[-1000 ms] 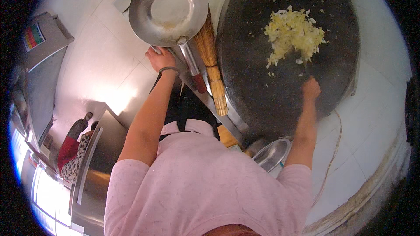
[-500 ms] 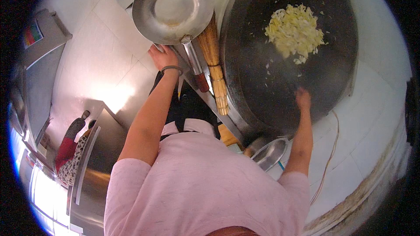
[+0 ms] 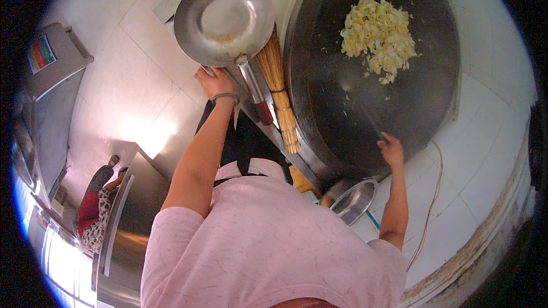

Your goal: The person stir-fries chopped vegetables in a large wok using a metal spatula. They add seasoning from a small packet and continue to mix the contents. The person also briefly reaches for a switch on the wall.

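My left hand (image 3: 216,84), a dark band at its wrist, is curled over the steel counter edge (image 3: 245,97), just below a round steel pan (image 3: 224,20). That pan's tubular handle with a red-brown end points toward me. My right hand (image 3: 391,150) is closed over the near right part of a large dark wok (image 3: 337,114). A thin dark line runs from its fingers into the wok; what the hand grips blends into the black surface. Chopped pale yellow-green cabbage-like leaves (image 3: 379,37) lie heaped on the wok's far side, with loose bits around them.
A straw brush (image 3: 279,97) lies between pan and wok. Near the wok's front stands a metal basin (image 3: 354,201) with a blue stick beside it. A cord (image 3: 435,205) runs along the right tiles. Another person (image 3: 94,211) is at a steel counter on the far left.
My right hand has drawn back toward me and slightly left. The heaped leaves have shifted in shape. My left hand stays at the counter edge.
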Demonstrator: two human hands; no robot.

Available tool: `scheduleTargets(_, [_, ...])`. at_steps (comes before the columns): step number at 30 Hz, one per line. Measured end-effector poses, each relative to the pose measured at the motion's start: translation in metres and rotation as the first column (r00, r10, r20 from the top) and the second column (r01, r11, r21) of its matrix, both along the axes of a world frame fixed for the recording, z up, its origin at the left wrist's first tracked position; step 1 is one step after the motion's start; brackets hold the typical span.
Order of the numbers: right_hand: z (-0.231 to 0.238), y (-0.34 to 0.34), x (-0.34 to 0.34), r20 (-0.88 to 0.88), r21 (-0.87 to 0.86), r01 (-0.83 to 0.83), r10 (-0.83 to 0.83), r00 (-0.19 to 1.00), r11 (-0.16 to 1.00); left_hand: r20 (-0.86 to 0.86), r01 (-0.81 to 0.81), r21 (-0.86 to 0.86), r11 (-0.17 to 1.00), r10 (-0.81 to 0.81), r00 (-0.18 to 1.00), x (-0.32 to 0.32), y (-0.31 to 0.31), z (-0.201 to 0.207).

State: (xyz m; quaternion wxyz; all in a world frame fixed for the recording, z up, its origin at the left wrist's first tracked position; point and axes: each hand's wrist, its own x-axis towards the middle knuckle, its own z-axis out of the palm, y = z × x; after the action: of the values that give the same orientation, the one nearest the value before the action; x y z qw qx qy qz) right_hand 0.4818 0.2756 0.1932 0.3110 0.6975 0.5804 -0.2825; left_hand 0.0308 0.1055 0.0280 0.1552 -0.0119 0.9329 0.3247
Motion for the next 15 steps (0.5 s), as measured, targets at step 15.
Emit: scheduleTargets(15, [-0.057, 0.114, 0.085, -0.448, 0.109, 0.330, -0.250, 0.858, 0.938, -0.144, 0.057, -0.066, 0.996, -0.066, 0.987, 0.001, -0.005, -0.019])
